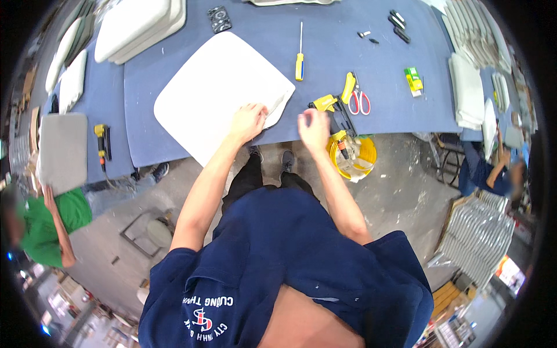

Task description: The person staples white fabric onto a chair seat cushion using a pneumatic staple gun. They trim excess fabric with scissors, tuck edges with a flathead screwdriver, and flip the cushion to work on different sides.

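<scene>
"So, quick q: where's the white pad [209, 93]?"

"On the blue table [383, 64], L of ctr, lying at an angle, near corner sticking out past the table edge."

"K. L hand [249, 123]?"

"On the pad's R side, close to the edge, fingers bent. Can't tell if it's pinching the matl or just resting."

"And R hand [314, 132]?"

"Off the pad, near the table edge, fingers curled. Can't tell if there's smth small in it. It's right beside the yellow-and-blk staple gun [326, 103]."

"What's around that?"

"Red-handled scissors [357, 97] + yellow cutter [348, 88] just to the R, screwdriver [300, 66] farther back, yellow bucket [374, 152] below the table edge."

"Anything else up top?"

"Yep, green-and-yellow box [413, 81] toward the R, dark rectangular thing [220, 19] behind the pad. Far L, a person in green [55, 226] has a hand at a grey pad [64, 145]."
</scene>
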The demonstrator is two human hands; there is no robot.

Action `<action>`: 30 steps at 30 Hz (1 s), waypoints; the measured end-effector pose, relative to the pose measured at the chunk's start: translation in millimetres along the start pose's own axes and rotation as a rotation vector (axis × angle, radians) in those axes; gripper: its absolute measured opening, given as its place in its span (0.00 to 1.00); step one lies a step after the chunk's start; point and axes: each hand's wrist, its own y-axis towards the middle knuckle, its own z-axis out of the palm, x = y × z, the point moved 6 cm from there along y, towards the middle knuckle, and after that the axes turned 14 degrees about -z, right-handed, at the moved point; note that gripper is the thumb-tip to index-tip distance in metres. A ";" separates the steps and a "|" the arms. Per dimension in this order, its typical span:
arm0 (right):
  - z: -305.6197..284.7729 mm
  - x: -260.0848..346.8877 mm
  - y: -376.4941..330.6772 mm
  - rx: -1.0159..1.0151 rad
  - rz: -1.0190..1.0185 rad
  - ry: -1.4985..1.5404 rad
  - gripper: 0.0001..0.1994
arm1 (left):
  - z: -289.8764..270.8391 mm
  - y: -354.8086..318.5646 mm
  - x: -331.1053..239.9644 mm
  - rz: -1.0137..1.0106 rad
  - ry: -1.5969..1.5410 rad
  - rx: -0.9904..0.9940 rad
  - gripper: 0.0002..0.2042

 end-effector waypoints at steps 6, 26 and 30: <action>102.5 14.3 -10.3 0.342 0.449 0.450 0.19 | 24.1 62.6 5.6 -0.003 0.010 0.406 0.09; -9.7 -22.6 -2.5 -0.021 0.251 -0.647 0.39 | 29.5 76.8 -2.3 0.394 0.229 0.312 0.11; 7.4 -76.3 15.2 0.195 0.245 -0.522 0.41 | 34.7 79.7 3.2 0.455 0.168 0.332 0.13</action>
